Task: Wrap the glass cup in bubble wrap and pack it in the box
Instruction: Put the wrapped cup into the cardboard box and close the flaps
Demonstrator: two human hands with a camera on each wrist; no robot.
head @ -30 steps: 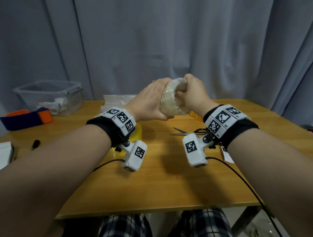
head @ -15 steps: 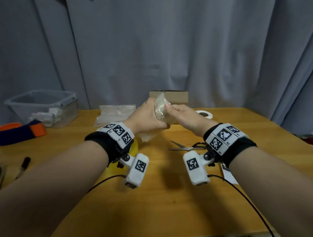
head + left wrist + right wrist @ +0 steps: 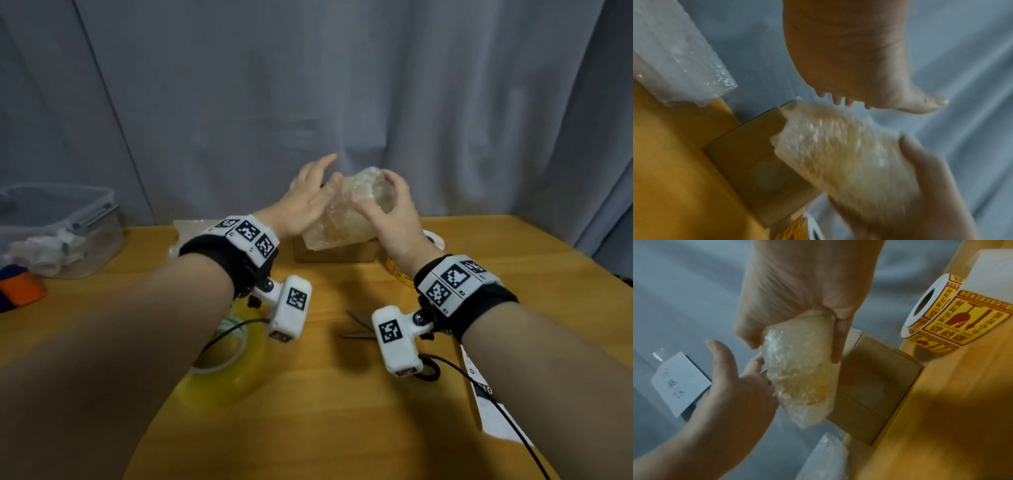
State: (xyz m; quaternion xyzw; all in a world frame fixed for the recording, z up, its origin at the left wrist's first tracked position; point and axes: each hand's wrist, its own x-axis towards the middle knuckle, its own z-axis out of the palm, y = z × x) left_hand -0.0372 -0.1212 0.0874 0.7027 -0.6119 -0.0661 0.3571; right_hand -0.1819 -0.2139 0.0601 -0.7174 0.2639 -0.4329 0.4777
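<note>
My right hand (image 3: 394, 212) grips the bundle (image 3: 352, 216), the cup already in its bubble wrap, fingers (image 3: 838, 344) curled over the top end so that the loose end hangs free below and I can steer it from above. My left hand (image 3: 305, 202) is open, fingers straight and spread, flat beside the bundle's left side; I judge it is there to steady the wrap and guide it, not to carry, though I cannot tell how firmly it touches. The bundle hangs tilted above the box (image 3: 337, 251), its lower end over the box's top. The box stands at the table's (image 3: 342, 394) far edge, near the middle, and whether its flaps are open I cannot tell. Just right of it lies the label roll (image 3: 937, 311), close at hand for marking the box, I suppose. Tape (image 3: 226, 370) and scissors (image 3: 358, 325) lie nearer me, apart from the box, leaving room to lower the bundle.
</note>
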